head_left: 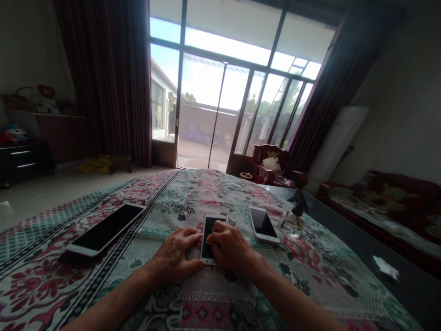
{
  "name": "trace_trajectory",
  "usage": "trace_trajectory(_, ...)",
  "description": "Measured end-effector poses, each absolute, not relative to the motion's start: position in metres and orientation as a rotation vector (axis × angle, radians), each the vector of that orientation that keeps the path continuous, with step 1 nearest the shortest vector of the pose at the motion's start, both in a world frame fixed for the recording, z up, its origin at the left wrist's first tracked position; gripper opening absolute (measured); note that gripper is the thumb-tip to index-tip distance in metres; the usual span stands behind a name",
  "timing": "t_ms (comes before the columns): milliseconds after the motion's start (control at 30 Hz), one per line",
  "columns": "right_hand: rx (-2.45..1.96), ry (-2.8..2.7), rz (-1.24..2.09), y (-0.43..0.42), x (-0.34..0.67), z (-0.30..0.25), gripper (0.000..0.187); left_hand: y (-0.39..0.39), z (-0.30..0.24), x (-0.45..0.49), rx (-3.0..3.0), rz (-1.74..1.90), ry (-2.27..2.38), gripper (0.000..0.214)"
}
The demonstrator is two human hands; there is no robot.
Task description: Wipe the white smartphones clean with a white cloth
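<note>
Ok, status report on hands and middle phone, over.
Left hand at left edge of middle phone; right hand covering part of it. Phone flat on patterned cloth. No obstruction visible.

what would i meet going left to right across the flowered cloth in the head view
Leftmost white smartphone, left hand, middle white smartphone partly covered by the right hand, rightmost white smartphone, clear glassy object

The cloth (206,184) is free beyond the middle phone (211,224), but another phone (264,224) obstructs its right
</note>
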State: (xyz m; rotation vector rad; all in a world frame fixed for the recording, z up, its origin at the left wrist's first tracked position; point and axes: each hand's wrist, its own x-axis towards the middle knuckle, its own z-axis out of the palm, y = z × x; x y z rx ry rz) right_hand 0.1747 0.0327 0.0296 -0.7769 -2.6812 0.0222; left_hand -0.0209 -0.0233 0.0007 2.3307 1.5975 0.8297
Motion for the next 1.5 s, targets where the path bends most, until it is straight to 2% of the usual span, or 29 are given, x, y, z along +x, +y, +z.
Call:
trace_trajectory(233,-0.667,-2.712,0.139,0.022,0.168,0.031,0.017,-0.022,0.002,-0.021,2.358,0.798,1.578,0.050)
trace_trajectory(567,-1.115,-2.269,0.076,0.069,0.177,0.024,0.019,-0.021,0.001,-0.022,2.356,0.794,1.565,0.052)
trace_trajectory(700,-1.117,-2.403,0.095,0.067,0.183,0.032,0.015,-0.021,0.000,-0.022,2.361,0.804,1.562,0.055)
trace_trajectory(833,-1.042,-2.588,0.104,0.061,0.193,0.044,0.024,-0.021,-0.001,-0.022,2.363,0.821,1.561,0.055)
trace_trajectory(967,-1.083,-2.547,0.181,0.066,0.192,0.043,0.030,-0.021,0.000,-0.022,2.357,0.831,1.563,0.055)
trace_trajectory(1200,-1.220,-2.425,-0.017,0.076,0.167,0.033,0.032,-0.022,0.000,-0.022,2.352,0.830,1.565,0.053)
trace_trajectory(1333,-1.148,-2.575,-0.047,0.072,0.162,0.035,0.033,-0.022,0.000,-0.021,2.351,0.826,1.570,0.054)
trace_trajectory(1500,-0.998,-2.682,0.081,0.056,0.167,0.044,0.032,-0.023,0.004,-0.021,2.351,0.813,1.568,0.051)
